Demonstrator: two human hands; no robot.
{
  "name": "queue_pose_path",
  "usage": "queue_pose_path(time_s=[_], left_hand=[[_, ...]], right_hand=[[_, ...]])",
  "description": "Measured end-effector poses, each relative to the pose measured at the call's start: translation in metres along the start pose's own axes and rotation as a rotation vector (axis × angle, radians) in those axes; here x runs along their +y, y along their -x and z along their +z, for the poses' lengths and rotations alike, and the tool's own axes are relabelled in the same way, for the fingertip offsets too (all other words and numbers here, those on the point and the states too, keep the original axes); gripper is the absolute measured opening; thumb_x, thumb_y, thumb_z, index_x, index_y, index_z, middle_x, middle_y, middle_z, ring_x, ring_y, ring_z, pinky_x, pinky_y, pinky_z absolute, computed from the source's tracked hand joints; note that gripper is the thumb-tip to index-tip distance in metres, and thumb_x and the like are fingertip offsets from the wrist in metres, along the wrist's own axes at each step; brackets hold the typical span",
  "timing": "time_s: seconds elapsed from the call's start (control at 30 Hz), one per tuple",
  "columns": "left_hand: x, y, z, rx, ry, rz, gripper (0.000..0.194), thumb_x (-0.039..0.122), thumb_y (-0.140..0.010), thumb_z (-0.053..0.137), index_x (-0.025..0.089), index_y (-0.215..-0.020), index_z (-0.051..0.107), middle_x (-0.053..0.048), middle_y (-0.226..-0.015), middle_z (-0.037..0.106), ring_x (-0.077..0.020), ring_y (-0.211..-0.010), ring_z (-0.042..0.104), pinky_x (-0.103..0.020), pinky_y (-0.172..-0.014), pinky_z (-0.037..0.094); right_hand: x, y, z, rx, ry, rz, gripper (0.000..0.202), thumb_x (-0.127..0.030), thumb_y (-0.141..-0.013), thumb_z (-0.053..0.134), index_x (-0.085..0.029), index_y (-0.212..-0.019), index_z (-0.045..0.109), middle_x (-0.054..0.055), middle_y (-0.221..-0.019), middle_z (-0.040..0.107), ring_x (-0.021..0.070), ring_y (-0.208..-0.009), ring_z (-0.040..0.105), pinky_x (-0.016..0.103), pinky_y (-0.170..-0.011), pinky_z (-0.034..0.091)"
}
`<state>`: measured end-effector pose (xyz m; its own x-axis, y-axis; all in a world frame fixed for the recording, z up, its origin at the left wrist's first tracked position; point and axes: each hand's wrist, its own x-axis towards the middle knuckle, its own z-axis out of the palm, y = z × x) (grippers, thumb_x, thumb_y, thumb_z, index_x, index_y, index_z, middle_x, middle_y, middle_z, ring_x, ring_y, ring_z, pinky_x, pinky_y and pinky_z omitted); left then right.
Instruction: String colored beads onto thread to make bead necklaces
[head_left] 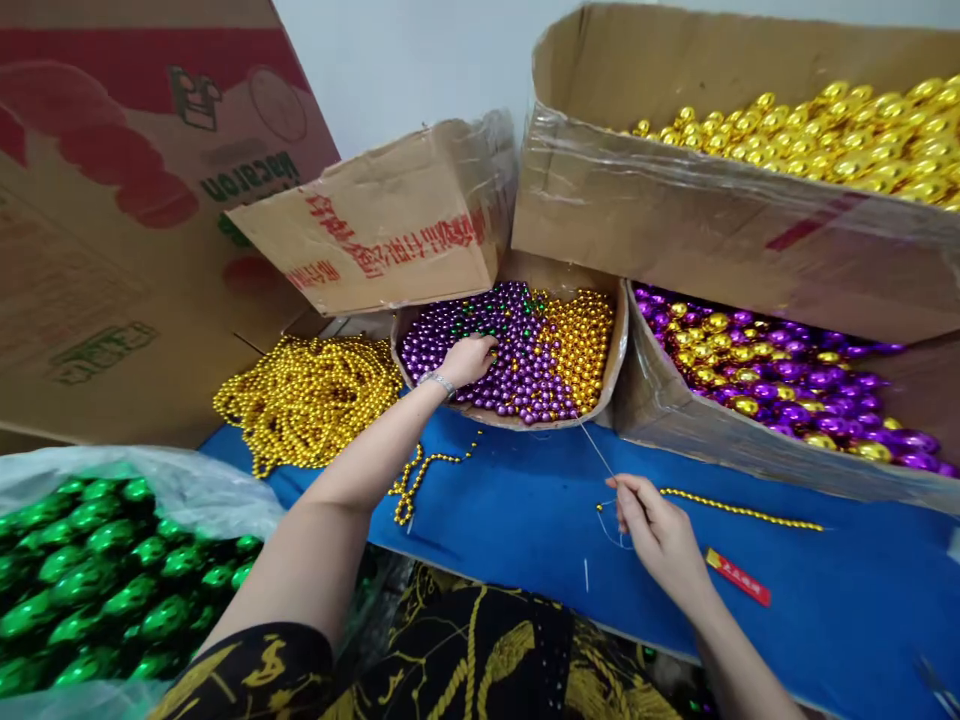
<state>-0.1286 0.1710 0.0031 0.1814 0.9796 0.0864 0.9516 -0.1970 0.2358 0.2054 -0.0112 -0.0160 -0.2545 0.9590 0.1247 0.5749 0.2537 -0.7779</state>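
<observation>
My left hand reaches into an open cardboard box of small purple beads and gold beads, with some green ones among them. Its fingers are pinched together at the beads, and what they hold is too small to name. Above the blue table, my right hand pinches a thin pale string that runs up to the box's front edge. A loop of thread hangs below these fingers. Right of that hand lies a straight gold bead strand.
Gold bead strands are heaped on the left, with a short strand nearer. Boxes of purple and gold beads and larger gold beads stand right. A bag of green beads sits lower left. A red packet lies on the blue table.
</observation>
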Motion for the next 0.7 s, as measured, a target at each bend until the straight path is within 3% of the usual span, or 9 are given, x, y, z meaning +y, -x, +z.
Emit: queue_pose_path(time_s=[0.23, 0.4, 0.53, 0.7], left_hand=[[-0.004, -0.008, 0.003, -0.104, -0.178, -0.027, 0.026, 0.019, -0.090, 0.047, 0.015, -0.107, 0.066, -0.015, -0.103, 0.068, -0.0292, -0.097, 0.065, -0.034, -0.077, 0.050], [-0.002, -0.011, -0.003, -0.139, -0.203, 0.022, 0.029, 0.019, -0.090, 0.045, 0.019, -0.111, 0.065, -0.011, -0.114, 0.066, -0.0276, -0.108, 0.060, -0.032, -0.080, 0.049], [-0.005, -0.020, -0.001, -0.228, -0.205, 0.044, 0.029, 0.020, -0.086, 0.054, 0.019, -0.111, 0.066, -0.011, -0.105, 0.069, -0.0294, -0.102, 0.061, -0.036, -0.082, 0.049], [-0.007, -0.027, 0.000, -0.237, -0.156, 0.052, 0.030, 0.017, -0.085, 0.055, 0.023, -0.111, 0.069, -0.010, -0.100, 0.070, -0.0303, -0.105, 0.060, -0.042, -0.090, 0.047]], right_hand=[[0.007, -0.016, 0.007, -0.006, 0.009, -0.039, 0.030, -0.039, -0.100, 0.041, -0.020, -0.104, 0.063, 0.000, -0.073, 0.067, 0.0103, -0.057, 0.064, 0.019, -0.057, 0.050], [0.009, -0.024, 0.012, -0.010, 0.004, -0.074, 0.027, -0.036, -0.100, 0.042, -0.020, -0.103, 0.064, 0.001, -0.073, 0.068, 0.0099, -0.056, 0.065, 0.018, -0.055, 0.050], [0.009, -0.030, 0.018, -0.007, 0.006, -0.134, 0.025, -0.033, -0.101, 0.042, -0.020, -0.103, 0.064, 0.000, -0.072, 0.068, 0.0092, -0.056, 0.064, 0.018, -0.056, 0.050], [0.008, -0.034, 0.024, -0.020, 0.004, -0.146, 0.023, -0.030, -0.101, 0.043, -0.020, -0.104, 0.063, 0.000, -0.079, 0.071, 0.0084, -0.057, 0.065, 0.016, -0.055, 0.050]])
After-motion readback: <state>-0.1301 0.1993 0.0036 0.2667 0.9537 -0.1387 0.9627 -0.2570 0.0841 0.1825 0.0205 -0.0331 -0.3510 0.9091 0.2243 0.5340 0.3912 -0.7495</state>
